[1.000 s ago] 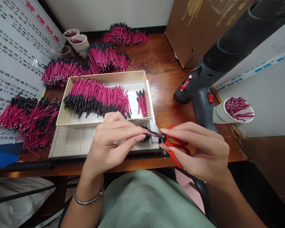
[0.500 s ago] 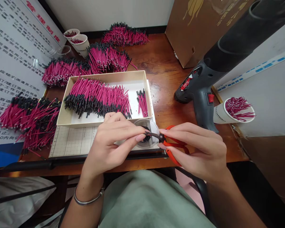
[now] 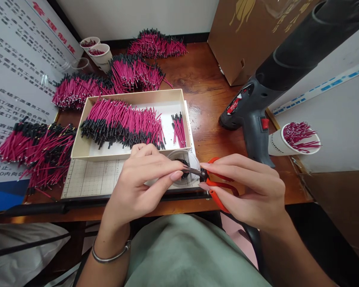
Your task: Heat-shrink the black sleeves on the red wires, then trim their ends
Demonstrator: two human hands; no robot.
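Observation:
My right hand (image 3: 251, 183) is closed around a pair of orange-handled scissors (image 3: 224, 181). Their dark blades point left and meet the fingertips of my left hand (image 3: 149, 177). Thumb and forefinger of that left hand are pinched together at the blade tips; whatever lies between them is too small and hidden to make out. Just below the blades sits a clear round dish (image 3: 194, 157) with small black bits in it. Behind my left hand is a cream box (image 3: 131, 97) holding a wide row of magenta wires (image 3: 122, 119) with black ends, plus a small separate bunch (image 3: 178, 129).
A black heat gun (image 3: 257, 107) stands at the right, beside a paper cup (image 3: 277, 141) of wires. More wire piles (image 3: 137, 73) and paper cups (image 3: 103, 57) are at the back left. A cardboard box (image 3: 236, 44) stands behind. A paper cutter (image 3: 86, 179) lies under the cream box.
Almost nothing differs. The scissor blades stay at my left fingertips, and both hands have shifted only very slightly.

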